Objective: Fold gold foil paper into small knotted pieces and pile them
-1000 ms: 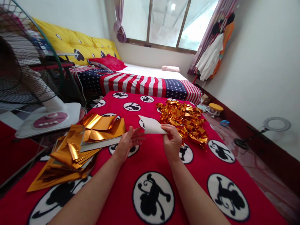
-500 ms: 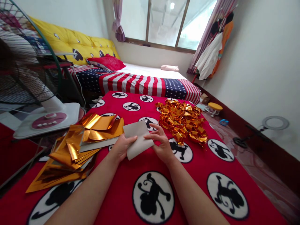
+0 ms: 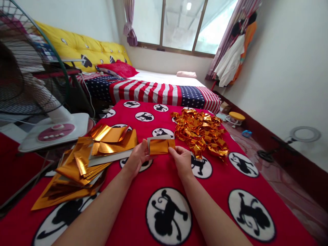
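Observation:
Between my two hands is a sheet of gold foil paper (image 3: 158, 147), its gold face folded up over the grey-white back, which shows as a strip along the top. My left hand (image 3: 138, 158) is closed on its left edge, thumb up. With thumb and fingers, my right hand (image 3: 180, 159) pinches the right end. Left of my left hand lies a loose pile of flat gold sheets (image 3: 84, 167), some showing pale backs. Beyond my right hand, a heap of folded gold foil pieces (image 3: 200, 131) spreads over the cloth.
A red cloth (image 3: 205, 208) with black figures in white circles covers the table. An electric fan (image 3: 55, 130) stands at the left. Behind is a bed (image 3: 159, 90) with a flag-patterned cover. A yellow stool (image 3: 236, 117) and a ring light (image 3: 304, 134) are at the right.
The sheet showed its plain pale side flat between my hands. Now its lower part is folded up, showing gold, and my right hand has moved slightly right to its end.

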`<state>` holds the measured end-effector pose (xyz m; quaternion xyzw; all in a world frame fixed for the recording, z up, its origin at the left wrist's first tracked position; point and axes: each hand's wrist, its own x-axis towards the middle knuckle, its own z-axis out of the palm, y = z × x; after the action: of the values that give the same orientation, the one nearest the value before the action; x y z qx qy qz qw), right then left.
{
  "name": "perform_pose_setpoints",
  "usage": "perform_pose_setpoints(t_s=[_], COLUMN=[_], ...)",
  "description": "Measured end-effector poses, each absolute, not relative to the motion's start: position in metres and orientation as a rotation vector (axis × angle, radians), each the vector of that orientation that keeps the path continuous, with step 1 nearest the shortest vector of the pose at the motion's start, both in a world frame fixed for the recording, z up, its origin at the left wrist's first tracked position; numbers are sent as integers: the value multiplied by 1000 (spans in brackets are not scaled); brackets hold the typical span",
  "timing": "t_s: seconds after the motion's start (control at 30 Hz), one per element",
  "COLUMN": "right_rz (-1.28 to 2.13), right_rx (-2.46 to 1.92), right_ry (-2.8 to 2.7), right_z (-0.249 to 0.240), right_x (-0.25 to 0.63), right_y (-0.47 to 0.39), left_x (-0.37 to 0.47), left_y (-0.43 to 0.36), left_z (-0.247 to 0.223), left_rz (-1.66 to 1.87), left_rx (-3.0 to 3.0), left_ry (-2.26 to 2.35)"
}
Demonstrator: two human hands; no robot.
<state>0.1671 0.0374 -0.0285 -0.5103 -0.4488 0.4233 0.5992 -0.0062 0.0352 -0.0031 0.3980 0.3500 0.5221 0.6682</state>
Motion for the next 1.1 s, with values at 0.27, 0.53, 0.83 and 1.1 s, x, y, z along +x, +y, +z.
perform_pose_setpoints(t_s=[0.27,0.53,0.83,1.1], right_rz=[1105,1213,1212,1153], right_rx=[-1095,-999,-1019,-1058], right_ry=[-928,-1022,-1022,-988], right_z=[-25,-20,-20,-25], right_x=[163,166,165,168], right_y=[36,34,34,36], left_x=[-4,-4,-9,-8], left_y=[39,40,42,43], left_z=[-12,-12,-20,-22], left_rz=[1316,1319,1403,1386], left_rx=[1065,1098,1164,1161], left_ry=[1019,1031,1214,1194])
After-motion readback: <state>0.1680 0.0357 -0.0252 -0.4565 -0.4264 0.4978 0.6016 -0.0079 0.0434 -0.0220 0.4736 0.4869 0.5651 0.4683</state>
